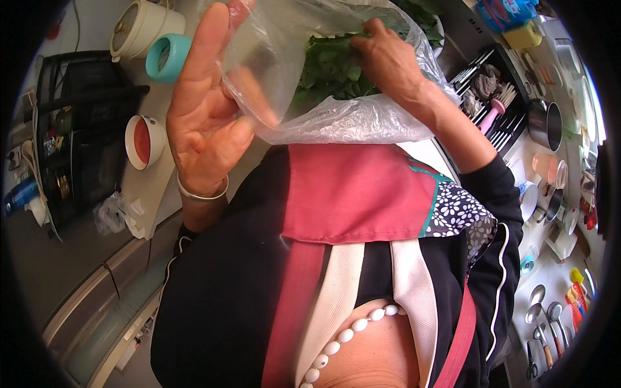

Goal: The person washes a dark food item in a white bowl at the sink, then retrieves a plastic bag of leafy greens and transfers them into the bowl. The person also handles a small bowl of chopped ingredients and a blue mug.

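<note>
My left hand [206, 116], with a bangle at its wrist, holds the rim of a clear plastic bag [271, 58] at the left. Its fingers are spread, and one shows through the film. The bag's mouth gapes towards me. Inside lies a bunch of leafy greens [330, 70]. My right hand [388, 56] reaches into the bag from the right, its bent fingers at the leaves' upper right edge; the grip looks closed on them, though the fingertips are partly hidden. More dark green leaves [424, 14] show behind the bag in a white bowl [440, 36].
To the left stand a cream lidded pot [165, 24], a turquoise container [167, 58], a white bowl with a red inside [145, 143] and a black rack [87, 116]. At the right are a black utensil tray [504, 126], a steel pot [546, 123], a glass jar [550, 169] and several ladles [536, 296].
</note>
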Demonstrator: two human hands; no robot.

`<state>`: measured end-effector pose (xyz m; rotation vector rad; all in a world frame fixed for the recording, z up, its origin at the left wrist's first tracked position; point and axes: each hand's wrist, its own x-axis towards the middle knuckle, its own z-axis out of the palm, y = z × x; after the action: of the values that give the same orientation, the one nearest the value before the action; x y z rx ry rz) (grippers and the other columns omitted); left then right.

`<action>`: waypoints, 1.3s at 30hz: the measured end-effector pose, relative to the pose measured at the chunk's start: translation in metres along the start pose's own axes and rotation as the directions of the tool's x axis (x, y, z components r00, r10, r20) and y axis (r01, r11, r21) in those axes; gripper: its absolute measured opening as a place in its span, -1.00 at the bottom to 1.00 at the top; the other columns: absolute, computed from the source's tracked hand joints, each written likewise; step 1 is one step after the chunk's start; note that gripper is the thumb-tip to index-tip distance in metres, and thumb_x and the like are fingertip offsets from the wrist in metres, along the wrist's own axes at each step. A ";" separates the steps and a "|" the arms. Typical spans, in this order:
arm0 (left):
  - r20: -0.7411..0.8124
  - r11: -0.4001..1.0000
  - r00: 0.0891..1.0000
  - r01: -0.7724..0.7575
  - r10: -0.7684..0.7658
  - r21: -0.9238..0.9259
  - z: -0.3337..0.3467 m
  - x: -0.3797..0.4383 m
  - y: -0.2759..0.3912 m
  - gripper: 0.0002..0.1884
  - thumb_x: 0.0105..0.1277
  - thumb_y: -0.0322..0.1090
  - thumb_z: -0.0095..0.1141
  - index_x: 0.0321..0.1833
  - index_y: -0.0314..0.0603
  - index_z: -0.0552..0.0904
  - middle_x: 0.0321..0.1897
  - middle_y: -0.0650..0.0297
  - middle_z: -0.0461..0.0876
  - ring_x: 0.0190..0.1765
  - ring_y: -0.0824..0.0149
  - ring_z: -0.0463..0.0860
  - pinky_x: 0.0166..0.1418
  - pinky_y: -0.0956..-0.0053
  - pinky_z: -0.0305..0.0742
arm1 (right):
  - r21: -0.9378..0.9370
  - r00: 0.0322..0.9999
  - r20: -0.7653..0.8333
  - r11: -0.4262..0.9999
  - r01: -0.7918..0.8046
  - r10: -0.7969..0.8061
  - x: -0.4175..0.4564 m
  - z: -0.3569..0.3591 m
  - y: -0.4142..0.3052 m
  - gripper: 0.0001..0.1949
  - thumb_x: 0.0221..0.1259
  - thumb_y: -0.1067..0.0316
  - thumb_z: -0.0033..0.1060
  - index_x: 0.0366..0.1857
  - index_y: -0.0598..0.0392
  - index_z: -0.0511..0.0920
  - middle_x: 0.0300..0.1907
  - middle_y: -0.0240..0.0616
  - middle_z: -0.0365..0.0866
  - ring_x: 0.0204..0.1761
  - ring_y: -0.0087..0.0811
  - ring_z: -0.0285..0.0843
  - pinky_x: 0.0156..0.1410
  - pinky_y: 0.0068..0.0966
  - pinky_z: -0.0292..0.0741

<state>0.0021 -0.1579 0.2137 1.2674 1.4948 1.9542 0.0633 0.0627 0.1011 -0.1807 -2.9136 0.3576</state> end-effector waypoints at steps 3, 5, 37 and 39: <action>-0.004 1.000 1.000 0.017 -0.017 0.008 -0.002 -0.003 0.000 -0.14 -0.09 -0.47 -0.02 0.36 -0.34 -0.07 0.36 -0.12 -0.15 -0.40 0.48 0.51 -0.31 0.69 0.41 | -0.097 0.988 0.143 0.992 0.078 -0.064 -0.006 0.018 -0.007 -0.65 -0.13 0.30 0.25 -0.15 0.03 0.49 -0.01 -0.12 0.31 0.08 -0.02 0.29 -0.12 -0.26 0.51; -0.010 1.000 1.000 0.016 -0.016 0.018 -0.004 -0.004 -0.001 -0.14 -0.09 -0.46 -0.01 0.36 -0.34 -0.07 0.36 -0.13 -0.14 -0.40 0.48 0.51 -0.31 0.69 0.42 | -0.082 0.973 0.225 0.994 0.075 -0.055 -0.006 0.018 -0.013 -0.32 -0.27 0.24 0.38 0.10 0.01 0.30 0.06 -0.12 0.28 0.18 0.02 0.16 -0.07 -0.20 0.50; 0.021 0.999 1.000 -0.015 0.014 0.047 -0.009 0.012 -0.004 -0.16 -0.04 -0.41 0.01 0.36 -0.34 -0.06 0.36 -0.13 -0.15 -0.43 0.51 0.48 -0.35 0.73 0.37 | 0.979 0.916 -0.195 0.012 0.204 0.350 -0.010 -0.127 0.072 -0.83 0.13 0.47 0.04 -0.20 0.13 0.54 -0.24 -0.35 0.56 -0.21 -0.55 0.53 -0.15 -0.65 0.48; 0.015 0.997 1.000 -0.015 0.014 0.073 -0.009 0.011 -0.004 -0.17 -0.03 -0.42 0.00 0.36 -0.34 -0.06 0.36 -0.13 -0.16 -0.43 0.51 0.48 -0.35 0.73 0.36 | 0.963 0.891 -0.234 -0.030 0.266 0.390 -0.011 -0.136 0.091 -0.83 0.11 0.48 0.03 -0.21 0.14 0.54 -0.26 -0.34 0.57 -0.23 -0.54 0.53 -0.17 -0.64 0.48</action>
<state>-0.0116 -0.1538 0.2147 1.3232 1.5672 1.9111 0.1119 0.1791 0.2053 -0.1109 -1.4018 2.0300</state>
